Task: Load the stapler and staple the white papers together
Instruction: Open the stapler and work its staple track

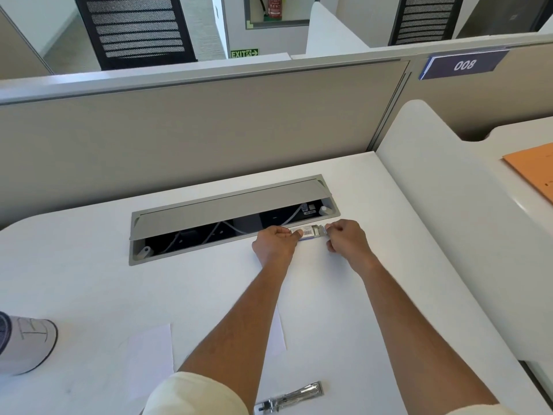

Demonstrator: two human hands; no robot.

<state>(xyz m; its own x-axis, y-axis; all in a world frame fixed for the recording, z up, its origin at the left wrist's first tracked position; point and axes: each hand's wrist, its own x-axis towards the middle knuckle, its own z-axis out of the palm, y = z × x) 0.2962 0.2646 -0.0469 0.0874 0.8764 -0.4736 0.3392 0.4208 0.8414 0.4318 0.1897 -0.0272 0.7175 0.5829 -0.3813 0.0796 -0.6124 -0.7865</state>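
Observation:
My left hand (273, 242) grips a small staple box (306, 232) with a barcode label, held just above the white desk near the cable tray. My right hand (345, 236) pinches the box's right end, where a flap or inner tray sticks out. The metal stapler (291, 398) lies opened out flat on the desk at the near edge, between my forearms. White papers (149, 345) lie on the desk under my left forearm, partly hidden by it.
An open grey cable tray (230, 217) with wires inside is set into the desk just beyond my hands. A grey partition (194, 130) stands behind it. A grey shoe (24, 342) rests at the left edge. An orange folder (532, 172) lies on the neighbouring desk.

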